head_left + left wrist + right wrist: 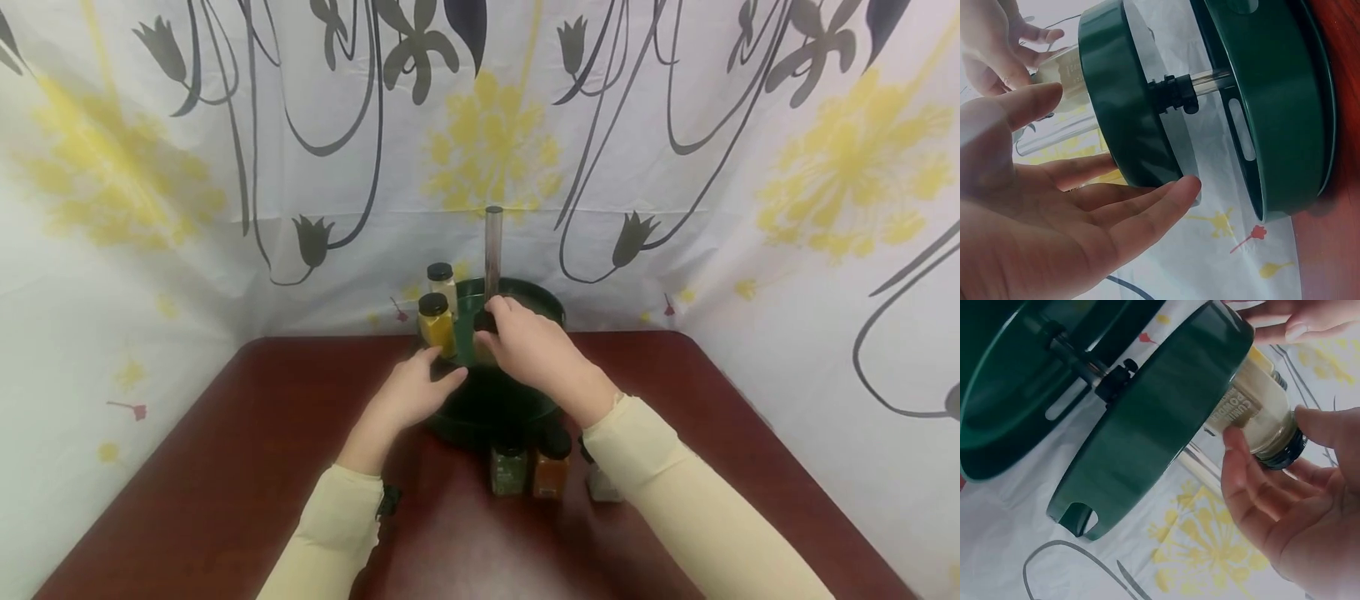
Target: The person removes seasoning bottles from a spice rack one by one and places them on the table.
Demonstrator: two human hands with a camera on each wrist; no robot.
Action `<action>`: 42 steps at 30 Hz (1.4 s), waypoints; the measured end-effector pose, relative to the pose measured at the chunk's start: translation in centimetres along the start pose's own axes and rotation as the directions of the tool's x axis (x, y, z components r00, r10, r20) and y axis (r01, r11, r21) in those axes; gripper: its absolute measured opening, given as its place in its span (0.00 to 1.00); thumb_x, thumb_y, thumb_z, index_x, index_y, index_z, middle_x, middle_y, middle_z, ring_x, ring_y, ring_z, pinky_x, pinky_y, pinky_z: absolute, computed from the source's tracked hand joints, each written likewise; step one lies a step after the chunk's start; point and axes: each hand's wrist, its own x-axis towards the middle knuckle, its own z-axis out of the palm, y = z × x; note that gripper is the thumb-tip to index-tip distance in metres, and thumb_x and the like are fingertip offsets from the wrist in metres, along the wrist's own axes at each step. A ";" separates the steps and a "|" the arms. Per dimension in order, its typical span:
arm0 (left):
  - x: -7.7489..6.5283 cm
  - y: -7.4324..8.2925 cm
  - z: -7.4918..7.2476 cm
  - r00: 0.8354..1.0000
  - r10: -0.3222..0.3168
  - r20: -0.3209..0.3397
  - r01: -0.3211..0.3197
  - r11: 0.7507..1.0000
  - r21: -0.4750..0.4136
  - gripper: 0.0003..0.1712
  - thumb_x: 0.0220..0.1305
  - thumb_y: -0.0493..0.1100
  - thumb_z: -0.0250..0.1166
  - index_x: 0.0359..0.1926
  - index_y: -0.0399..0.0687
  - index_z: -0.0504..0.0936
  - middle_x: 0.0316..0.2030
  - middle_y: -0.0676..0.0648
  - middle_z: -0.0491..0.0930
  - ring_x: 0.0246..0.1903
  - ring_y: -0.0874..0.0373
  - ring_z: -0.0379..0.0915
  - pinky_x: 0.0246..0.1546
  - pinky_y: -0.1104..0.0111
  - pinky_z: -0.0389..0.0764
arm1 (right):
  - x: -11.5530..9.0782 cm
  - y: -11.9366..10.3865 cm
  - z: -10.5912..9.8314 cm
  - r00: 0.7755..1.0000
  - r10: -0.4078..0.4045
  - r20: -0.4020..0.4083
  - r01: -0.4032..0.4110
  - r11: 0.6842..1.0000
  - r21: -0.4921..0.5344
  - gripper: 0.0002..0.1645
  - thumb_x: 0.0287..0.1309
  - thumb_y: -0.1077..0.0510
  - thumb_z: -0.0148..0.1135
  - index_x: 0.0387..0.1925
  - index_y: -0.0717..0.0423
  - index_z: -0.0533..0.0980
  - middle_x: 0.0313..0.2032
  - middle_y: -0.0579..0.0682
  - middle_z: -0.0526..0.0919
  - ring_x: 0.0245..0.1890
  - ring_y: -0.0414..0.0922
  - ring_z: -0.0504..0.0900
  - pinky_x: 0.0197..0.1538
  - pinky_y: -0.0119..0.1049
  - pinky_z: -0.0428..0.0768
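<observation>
A green two-tier round rack (1154, 419) stands on the table, with a clear central pole (492, 246). My right hand (534, 348) grips a black-capped spice jar (1260, 403) by its top, at the rim of the upper tier; its label reads cumin powder. My left hand (411, 390) is relaxed, its straight fingers at the upper tier's rim and its thumb apart. Just beyond it, a jar of yellow powder (438, 330) and a jar with pale contents (444, 287) stand on the upper tier. The lower tier (1291, 119) shows in the left wrist view.
In front of the rack stand a jar with green contents (509, 472), a jar with orange contents (551, 475) and another jar (602, 486) partly behind my right sleeve. A patterned curtain (360, 183) hangs behind and beside the dark red table (285, 433).
</observation>
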 end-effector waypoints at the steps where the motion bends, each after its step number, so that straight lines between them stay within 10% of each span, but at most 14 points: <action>1: 0.0 -0.1 0.0 1.000 0.001 -0.001 -0.001 1.000 -0.002 0.44 0.66 0.64 0.55 0.73 0.43 0.57 0.70 0.40 0.59 0.65 0.44 0.59 0.60 0.46 0.66 | 0.0 0.0 0.0 1.000 0.000 0.003 0.000 1.000 0.006 0.29 0.69 0.46 0.52 0.64 0.55 0.64 0.49 0.53 0.76 0.35 0.44 0.79 0.34 0.40 0.81; 19: 0.2 0.2 -0.4 0.999 0.052 0.014 -0.052 0.999 -0.009 0.40 0.68 0.64 0.54 0.73 0.49 0.59 0.69 0.44 0.60 0.67 0.47 0.55 0.62 0.47 0.63 | -4.6 0.4 -4.0 0.960 0.099 -0.263 -0.012 0.950 0.313 0.27 0.69 0.51 0.54 0.67 0.50 0.66 0.55 0.52 0.70 0.38 0.44 0.73 0.42 0.44 0.75; 29: 0.1 -0.3 -0.7 0.998 0.052 0.046 -0.048 0.995 -0.084 0.39 0.67 0.64 0.55 0.71 0.48 0.62 0.67 0.43 0.65 0.61 0.49 0.66 0.56 0.51 0.72 | -8.3 -1.0 -5.2 0.976 0.079 -0.202 0.000 0.931 0.364 0.25 0.68 0.52 0.55 0.65 0.47 0.68 0.49 0.45 0.72 0.33 0.41 0.70 0.36 0.39 0.74; 42: 0.0 -0.6 -1.1 0.998 0.045 0.041 -0.041 0.995 -0.089 0.40 0.66 0.64 0.56 0.70 0.46 0.65 0.65 0.42 0.67 0.58 0.49 0.69 0.54 0.52 0.74 | -8.2 -1.3 -4.5 0.997 -0.024 -0.080 0.048 0.949 0.312 0.24 0.66 0.53 0.58 0.62 0.48 0.70 0.49 0.43 0.73 0.34 0.39 0.72 0.37 0.37 0.76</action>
